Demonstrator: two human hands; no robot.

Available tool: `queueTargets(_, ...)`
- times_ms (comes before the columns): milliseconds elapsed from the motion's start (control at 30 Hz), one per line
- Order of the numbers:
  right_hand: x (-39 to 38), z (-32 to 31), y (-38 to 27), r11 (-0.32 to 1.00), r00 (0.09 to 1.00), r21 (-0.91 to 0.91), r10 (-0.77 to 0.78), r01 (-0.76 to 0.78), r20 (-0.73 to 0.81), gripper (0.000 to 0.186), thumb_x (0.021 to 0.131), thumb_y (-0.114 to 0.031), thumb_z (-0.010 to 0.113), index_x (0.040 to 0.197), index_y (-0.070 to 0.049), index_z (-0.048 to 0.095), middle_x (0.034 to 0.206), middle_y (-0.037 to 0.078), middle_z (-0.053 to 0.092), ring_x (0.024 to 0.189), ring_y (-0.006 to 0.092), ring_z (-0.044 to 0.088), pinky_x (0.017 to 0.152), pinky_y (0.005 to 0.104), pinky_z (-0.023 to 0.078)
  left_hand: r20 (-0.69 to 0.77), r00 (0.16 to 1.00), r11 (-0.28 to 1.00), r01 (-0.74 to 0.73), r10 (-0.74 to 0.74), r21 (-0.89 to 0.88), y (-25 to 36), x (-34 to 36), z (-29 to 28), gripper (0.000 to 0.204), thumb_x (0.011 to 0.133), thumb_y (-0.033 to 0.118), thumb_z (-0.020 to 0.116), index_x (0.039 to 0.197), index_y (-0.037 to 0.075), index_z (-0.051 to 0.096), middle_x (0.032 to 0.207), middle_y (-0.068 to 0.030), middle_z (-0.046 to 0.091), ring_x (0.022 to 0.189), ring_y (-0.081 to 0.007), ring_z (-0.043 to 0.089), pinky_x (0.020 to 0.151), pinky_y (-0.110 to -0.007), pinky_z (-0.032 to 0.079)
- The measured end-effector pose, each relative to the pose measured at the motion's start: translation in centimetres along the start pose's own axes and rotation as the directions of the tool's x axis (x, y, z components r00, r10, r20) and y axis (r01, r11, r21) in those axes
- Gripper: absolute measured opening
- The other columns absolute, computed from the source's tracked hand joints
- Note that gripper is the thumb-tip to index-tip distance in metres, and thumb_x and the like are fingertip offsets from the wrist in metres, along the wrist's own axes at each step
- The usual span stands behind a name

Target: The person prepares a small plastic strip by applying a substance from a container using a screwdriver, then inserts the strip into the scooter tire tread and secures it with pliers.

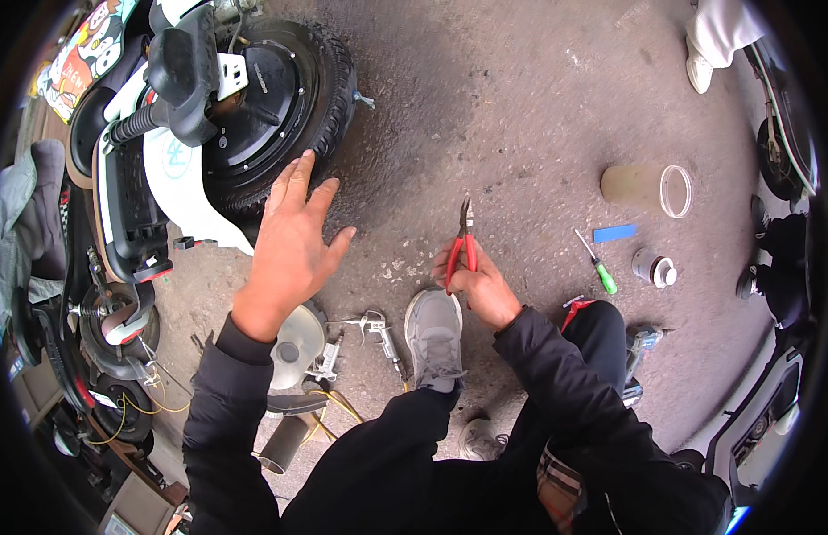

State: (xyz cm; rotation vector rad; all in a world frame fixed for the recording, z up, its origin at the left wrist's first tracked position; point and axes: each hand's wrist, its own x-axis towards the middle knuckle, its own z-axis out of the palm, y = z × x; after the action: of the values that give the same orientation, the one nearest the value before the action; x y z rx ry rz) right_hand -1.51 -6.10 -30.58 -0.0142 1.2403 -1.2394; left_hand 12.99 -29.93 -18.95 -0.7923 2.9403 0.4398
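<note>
My left hand [292, 236] reaches over the lower edge of a black scooter tire [335, 116], fingers spread and nothing in them. Whether its fingertips touch the rubber, I cannot tell. A short light-blue plug strip [365, 100] sticks out of the tread on the tire's right side. The wheel's black hub [262, 116] faces up beside a white fender [175, 169]. In my right hand [490, 292] is a pair of pliers [464, 245] with red handles, jaws pointing away from me, held above the ground near my grey shoe [434, 334].
To the right lie a green-handled screwdriver [601, 267], a blue strip [614, 234], a small can [654, 267] and a cloudy plastic jar [641, 189]. An air gun [378, 334] and a funnel-like container [298, 346] are near my left forearm. Another person's shoe [699, 69] shows at upper right.
</note>
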Motion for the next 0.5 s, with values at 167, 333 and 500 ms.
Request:
queueTargets(167, -0.6, 2.0, -0.4, 0.999, 0.997, -0.022, -0.027, 0.029, 0.071, 0.066, 0.075, 0.005, 0.052, 0.141, -0.002, 0.046, 0.132, 0.014, 0.058, 0.127, 0.0273, 0.058, 0.105, 0.0374, 0.047, -0.032, 0.998, 0.998, 0.059, -0.06, -0.035, 0.6, -0.5, 0.9, 0.056, 0.08, 0.02, 0.084, 0.129, -0.001, 0.068, 0.164, -0.0295, 0.031, 0.151, -0.0459, 0.032, 0.121, -0.05, 0.032)
queueTargets(333, -2.1, 1.7, -0.1, 0.992, 0.996, -0.123, -0.024, 0.034, 0.081, 0.068, 0.077, 0.002, 0.053, 0.145, -0.001, 0.044, 0.14, 0.015, 0.057, 0.134, 0.0283, 0.055, 0.111, 0.039, 0.044, -0.025, 0.996, 0.995, 0.082, -0.084, -0.061, 0.9, -0.7, 0.9, 0.051, 0.08, 0.02, 0.083, 0.125, -0.001, 0.07, 0.167, -0.0282, 0.027, 0.154, -0.0448, 0.028, 0.123, -0.049, 0.029)
queueTargets(500, -3.3, 1.4, 1.2, 0.991, 0.999, -0.129, -0.021, 0.027, 0.044, 0.065, 0.078, 0.0, 0.055, 0.142, 0.0, 0.045, 0.133, 0.014, 0.059, 0.129, 0.0263, 0.057, 0.108, 0.0374, 0.045, -0.037, 0.996, 0.993, 0.078, -0.081, -0.086, 0.8, -0.9, 1.1, 0.049, 0.081, 0.02, 0.082, 0.123, -0.001, 0.07, 0.168, -0.0279, 0.026, 0.154, -0.0436, 0.028, 0.123, -0.05, 0.029)
